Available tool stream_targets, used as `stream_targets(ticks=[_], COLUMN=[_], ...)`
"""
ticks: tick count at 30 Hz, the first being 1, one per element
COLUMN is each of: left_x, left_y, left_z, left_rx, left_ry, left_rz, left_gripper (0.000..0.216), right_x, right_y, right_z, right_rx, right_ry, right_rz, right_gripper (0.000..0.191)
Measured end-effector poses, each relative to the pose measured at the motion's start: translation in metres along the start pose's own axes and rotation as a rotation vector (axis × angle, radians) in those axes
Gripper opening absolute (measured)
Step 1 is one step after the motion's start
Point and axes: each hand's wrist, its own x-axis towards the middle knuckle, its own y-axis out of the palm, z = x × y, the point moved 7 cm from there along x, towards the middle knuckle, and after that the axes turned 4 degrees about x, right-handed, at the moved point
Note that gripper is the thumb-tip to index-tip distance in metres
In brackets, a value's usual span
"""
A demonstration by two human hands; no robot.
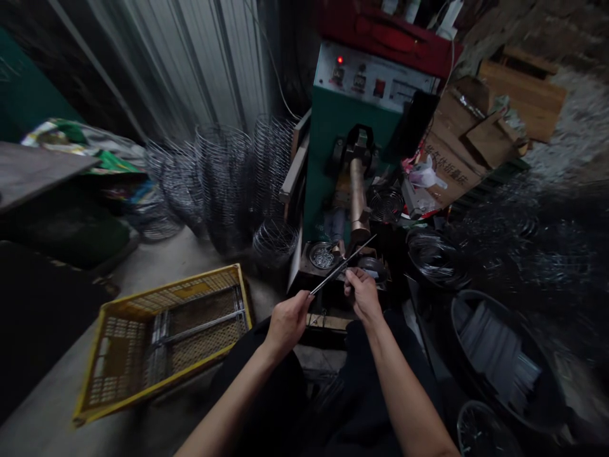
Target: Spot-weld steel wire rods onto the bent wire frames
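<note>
within left grip [288,320], slim straight metal rod [330,276], yellow lattice-sided crate [115,357]

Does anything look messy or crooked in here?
A little: in the yellow crate, some metal rods lie across the others instead of lining up with them. That looks untidy. I can't make out any spill.

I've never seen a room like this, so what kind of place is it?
It looks like a small metal workshop. There's a big green machine with a red light, stacks of bent wire, and a yellow crate holding metal rods.
</note>
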Motion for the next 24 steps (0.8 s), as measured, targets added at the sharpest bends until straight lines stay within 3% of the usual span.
stream_targets(ticks=[14,24], left_x=[0.014,0.014], left_y=[-0.004,-0.006], left_z=[-0.001,-0.002], left_rx=[-0.066,0.022], left_ry=[-0.081,-0.049], left_rz=[0.014,0.025], left_gripper=[0.026,0.028], right_x=[0.010,0.008], right_y=[0.002,0.005], right_z=[0.005,0.003], right_rx=[-0.019,0.023], right_ry=[0.010,0.059], right_rz=[-0.032,-0.041], right_gripper=[0.033,0.028])
